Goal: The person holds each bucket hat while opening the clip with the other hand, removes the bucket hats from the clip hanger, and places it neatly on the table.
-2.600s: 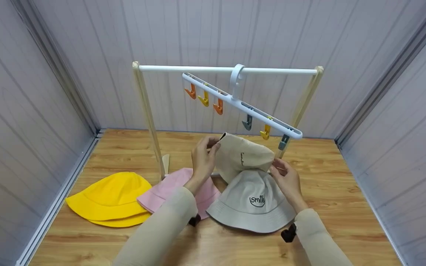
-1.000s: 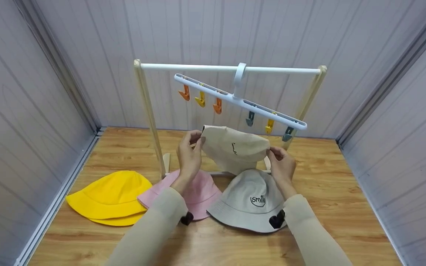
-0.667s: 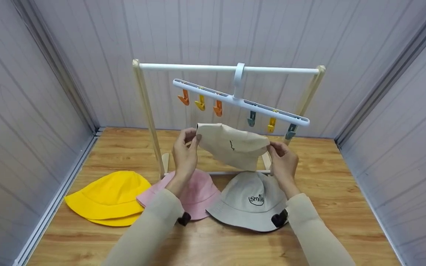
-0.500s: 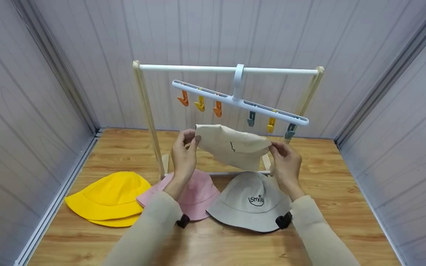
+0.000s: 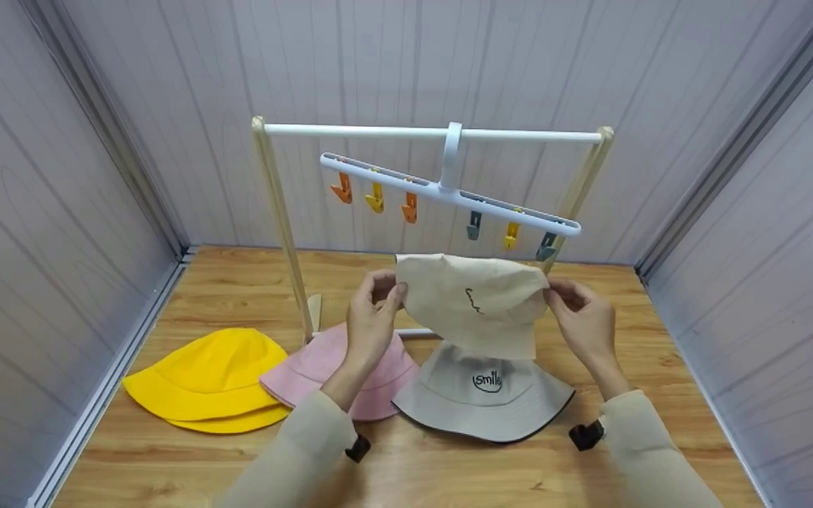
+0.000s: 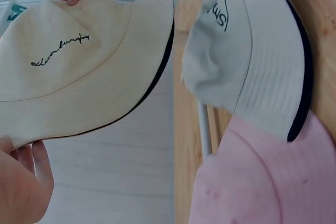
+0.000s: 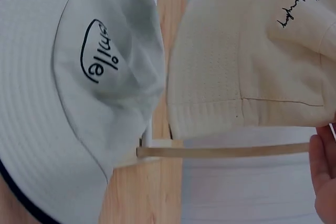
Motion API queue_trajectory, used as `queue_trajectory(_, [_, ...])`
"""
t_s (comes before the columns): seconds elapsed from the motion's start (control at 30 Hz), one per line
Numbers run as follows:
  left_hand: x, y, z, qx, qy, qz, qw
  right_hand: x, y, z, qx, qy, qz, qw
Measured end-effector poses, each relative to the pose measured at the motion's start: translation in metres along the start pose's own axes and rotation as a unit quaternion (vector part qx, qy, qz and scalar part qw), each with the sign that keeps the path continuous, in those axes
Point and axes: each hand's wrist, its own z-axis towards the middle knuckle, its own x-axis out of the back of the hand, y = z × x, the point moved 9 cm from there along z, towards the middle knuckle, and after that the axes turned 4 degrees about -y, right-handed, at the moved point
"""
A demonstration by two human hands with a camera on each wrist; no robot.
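A cream bucket hat point(image 5: 473, 303) with dark script embroidery hangs between my two hands, held up in front of the rack. My left hand point(image 5: 372, 317) pinches its brim edge at the left, with the thumb in front; the left wrist view shows the same hand point(image 6: 23, 182) at the brim. At the right side my right hand point(image 5: 583, 317) pinches the crown between thumb and fingers. Just below and behind the cream hat sits a grey bucket hat point(image 5: 484, 406) marked "smile", its top partly covered. Above hangs a white clip hanger point(image 5: 442, 190) with several coloured clips.
The hanger hooks over the white rail point(image 5: 357, 130) of a wooden-legged rack. A pink bucket hat point(image 5: 329, 367) lies left of the grey one, partly behind my left arm. Further left, yellow hats point(image 5: 216, 374) appear stacked on the wooden tabletop point(image 5: 237, 473). Panelled walls enclose three sides.
Both hands first lifted the cream hat to the left, clear of the grey hat; in the last half second they moved right and down with it. The hanger has swung slightly.
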Motion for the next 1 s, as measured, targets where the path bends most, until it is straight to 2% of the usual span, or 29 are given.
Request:
queue_trajectory(0.07, [-0.007, -0.003, -0.005, 0.01, -0.009, -0.009, 0.9999, 0.007, 0.0, -0.002, -0.003, -0.011, -0.011, 1.0])
queue_trajectory(0.17, [-0.019, -0.007, -0.011, 0.021, -0.019, -0.026, 0.9993, 0.019, 0.011, -0.002, -0.003, -0.021, -0.038, 0.999])
queue_trajectory(0.37, [-0.045, -0.015, -0.024, 0.036, -0.026, -0.03, 0.9986, 0.046, 0.031, 0.004, 0.016, -0.034, -0.068, 0.997])
queue_trajectory(0.47, [-0.06, -0.02, -0.031, 0.049, -0.03, -0.053, 0.997, 0.057, 0.034, 0.006, 0.022, -0.037, -0.085, 0.995])
queue_trajectory(0.8, [-0.098, -0.036, -0.053, 0.099, -0.063, -0.122, 0.9856, 0.082, 0.049, 0.001, 0.008, -0.051, -0.153, 0.987])
queue_trajectory(1.0, [-0.117, -0.044, -0.066, 0.123, -0.074, -0.14, 0.9798, 0.094, 0.056, -0.006, -0.011, -0.065, -0.193, 0.979])
